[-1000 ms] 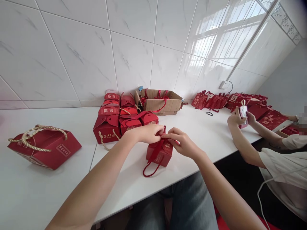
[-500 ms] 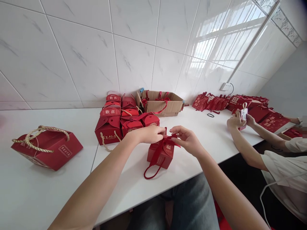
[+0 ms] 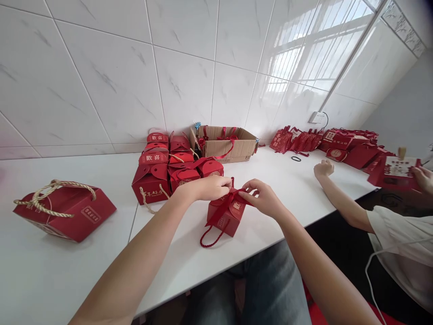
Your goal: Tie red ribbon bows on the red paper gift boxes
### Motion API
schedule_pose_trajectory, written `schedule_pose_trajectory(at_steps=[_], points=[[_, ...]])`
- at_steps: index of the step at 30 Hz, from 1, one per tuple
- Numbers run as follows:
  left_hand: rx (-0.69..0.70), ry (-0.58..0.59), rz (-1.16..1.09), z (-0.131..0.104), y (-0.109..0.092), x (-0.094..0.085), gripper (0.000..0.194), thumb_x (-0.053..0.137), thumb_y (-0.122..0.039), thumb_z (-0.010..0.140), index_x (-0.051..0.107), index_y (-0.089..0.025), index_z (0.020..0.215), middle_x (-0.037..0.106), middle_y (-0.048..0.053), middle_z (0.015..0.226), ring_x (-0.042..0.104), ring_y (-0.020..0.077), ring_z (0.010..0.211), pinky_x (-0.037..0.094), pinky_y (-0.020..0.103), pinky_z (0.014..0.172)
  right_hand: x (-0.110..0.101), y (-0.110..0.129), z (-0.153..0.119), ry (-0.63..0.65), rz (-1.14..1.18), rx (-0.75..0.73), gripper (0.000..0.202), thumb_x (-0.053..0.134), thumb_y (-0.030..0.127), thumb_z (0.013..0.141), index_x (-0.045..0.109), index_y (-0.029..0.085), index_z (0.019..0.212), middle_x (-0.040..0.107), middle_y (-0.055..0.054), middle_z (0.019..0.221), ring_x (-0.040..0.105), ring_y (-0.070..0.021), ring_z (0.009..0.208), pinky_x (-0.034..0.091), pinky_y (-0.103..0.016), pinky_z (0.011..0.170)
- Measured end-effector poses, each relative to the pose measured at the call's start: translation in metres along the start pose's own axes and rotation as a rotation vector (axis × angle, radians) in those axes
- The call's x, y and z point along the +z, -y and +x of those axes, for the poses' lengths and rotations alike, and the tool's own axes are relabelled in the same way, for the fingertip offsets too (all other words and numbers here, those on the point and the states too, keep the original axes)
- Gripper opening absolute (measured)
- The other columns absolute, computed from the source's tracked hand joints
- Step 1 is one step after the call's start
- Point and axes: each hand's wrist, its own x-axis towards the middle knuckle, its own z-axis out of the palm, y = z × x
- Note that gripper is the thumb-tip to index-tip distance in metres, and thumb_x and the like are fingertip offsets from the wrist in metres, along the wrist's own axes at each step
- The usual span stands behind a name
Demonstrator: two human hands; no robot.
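A small red box [image 3: 233, 221] stands on the white table in front of me, with a red cord handle looped on the table at its near side. Red ribbon [image 3: 223, 211] is tied in a bow over its top. My left hand [image 3: 216, 187] pinches the ribbon at the box's upper left, its fingertips partly hidden. On the bow's right side, my right hand [image 3: 259, 194] grips the ribbon between thumb and fingers.
Several red boxes [image 3: 150, 183] are grouped behind my left hand, beside a cardboard box [image 3: 230, 149] of ribbons. A larger red box [image 3: 77, 216] with rope handles lies left. At right, a co-worker's hand [image 3: 324, 168] is near red packaging [image 3: 341, 140].
My right hand has closed in on the bow and its fingers are now together on the ribbon. The co-worker's hands have moved apart, one holding a red item farther right.
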Motion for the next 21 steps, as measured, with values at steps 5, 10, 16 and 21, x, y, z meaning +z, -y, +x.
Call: schedule_pose_trajectory(at_steps=[5, 10, 16, 21], points=[[0.017, -0.03, -0.015, 0.001, -0.001, 0.001, 0.014, 0.038, -0.027, 0.079, 0.051, -0.021, 0.079, 0.055, 0.002, 0.08, 0.048, 0.0165, 0.067, 0.035, 0.028, 0.057, 0.001, 0.001, 0.001, 0.018, 0.133, 0.018, 0.024, 0.054, 0.042, 0.083, 0.048, 0.021, 0.075, 0.058, 0.0, 0.073, 0.057, -0.0153, 0.066, 0.045, -0.028, 0.055], [0.062, -0.086, -0.035, 0.002, -0.001, 0.003, 0.013, 0.044, -0.025, 0.076, 0.054, -0.021, 0.084, 0.061, 0.002, 0.083, 0.052, 0.0159, 0.07, 0.039, 0.027, 0.059, 0.006, 0.003, -0.001, 0.074, 0.297, 0.036, 0.019, 0.047, 0.04, 0.089, 0.038, 0.024, 0.083, 0.06, -0.001, 0.08, 0.066, -0.0208, 0.084, 0.048, -0.028, 0.058], [0.129, -0.201, -0.12, 0.006, 0.003, 0.006, 0.011, 0.049, -0.022, 0.072, 0.055, -0.02, 0.081, 0.063, 0.001, 0.08, 0.056, 0.015, 0.069, 0.042, 0.026, 0.059, 0.022, 0.007, -0.003, -0.078, 0.142, 0.013, 0.016, 0.043, 0.037, 0.089, 0.037, 0.024, 0.082, 0.056, 0.001, 0.068, 0.064, -0.0199, 0.069, 0.042, -0.027, 0.053], [0.152, -0.255, -0.137, 0.006, 0.004, 0.007, 0.008, 0.052, -0.021, 0.071, 0.055, -0.019, 0.078, 0.057, 0.0, 0.069, 0.05, 0.0123, 0.061, 0.04, 0.024, 0.053, 0.027, 0.006, -0.005, -0.171, 0.041, -0.069, 0.011, 0.047, 0.031, 0.085, 0.041, 0.023, 0.079, 0.048, 0.004, 0.059, 0.044, -0.0126, 0.051, 0.035, -0.024, 0.049]])
